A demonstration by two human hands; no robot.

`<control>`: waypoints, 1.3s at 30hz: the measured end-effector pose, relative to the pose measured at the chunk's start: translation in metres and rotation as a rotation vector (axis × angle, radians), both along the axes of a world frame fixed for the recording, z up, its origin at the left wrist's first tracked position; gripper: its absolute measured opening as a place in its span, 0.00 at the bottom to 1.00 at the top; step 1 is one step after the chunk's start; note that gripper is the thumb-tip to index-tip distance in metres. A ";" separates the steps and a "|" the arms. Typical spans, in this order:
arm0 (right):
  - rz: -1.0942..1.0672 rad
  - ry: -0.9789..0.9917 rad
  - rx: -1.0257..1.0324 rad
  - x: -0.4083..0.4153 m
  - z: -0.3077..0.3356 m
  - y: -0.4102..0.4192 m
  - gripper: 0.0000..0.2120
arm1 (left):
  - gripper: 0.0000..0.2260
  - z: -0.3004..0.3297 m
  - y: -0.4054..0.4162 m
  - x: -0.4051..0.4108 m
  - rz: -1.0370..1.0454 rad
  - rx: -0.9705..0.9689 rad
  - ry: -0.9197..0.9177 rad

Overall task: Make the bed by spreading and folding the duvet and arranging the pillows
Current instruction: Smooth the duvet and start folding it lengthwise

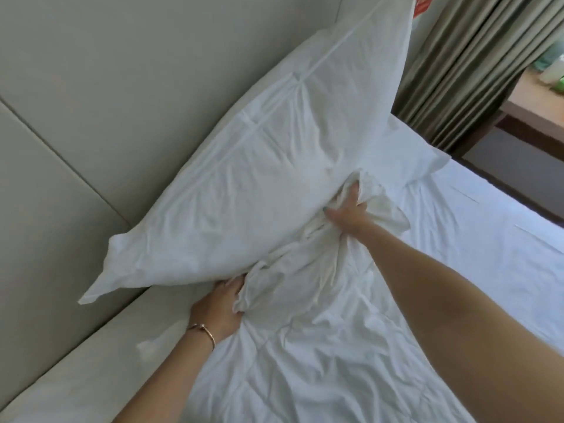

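A large white pillow [259, 166] leans tilted against the padded headboard [76, 117], its lower edge lifted off the bed. My left hand [218, 309] reaches under its lower edge and grips the bunched pillowcase there. My right hand [348, 212] grips the crumpled open end of the pillowcase [381, 209] at the pillow's right side. A second white pillow [409, 154] lies behind it toward the curtain. The wrinkled white duvet [305, 361] covers the bed below my arms.
The beige bed frame ledge [76, 361] runs along the left below the headboard. Olive curtains [464, 62] hang at the back right. A wooden desk [537, 96] with some items stands beyond the bed's far edge.
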State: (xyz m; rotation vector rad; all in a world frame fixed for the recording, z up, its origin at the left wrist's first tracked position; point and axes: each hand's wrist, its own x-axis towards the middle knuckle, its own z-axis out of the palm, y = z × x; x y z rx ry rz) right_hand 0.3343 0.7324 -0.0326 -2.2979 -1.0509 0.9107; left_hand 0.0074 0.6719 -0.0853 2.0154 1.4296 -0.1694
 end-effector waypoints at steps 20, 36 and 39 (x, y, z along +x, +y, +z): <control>-0.455 0.033 -0.408 0.077 -0.044 -0.369 0.33 | 0.33 0.043 -0.050 0.303 -0.474 0.349 0.494; -0.874 0.332 -0.329 0.021 -0.036 -0.684 0.26 | 0.17 0.007 -0.447 0.296 -1.316 -0.195 0.392; -0.910 0.287 -0.338 -0.009 -0.050 -0.757 0.24 | 0.17 0.015 -0.512 0.279 -1.240 -0.176 0.388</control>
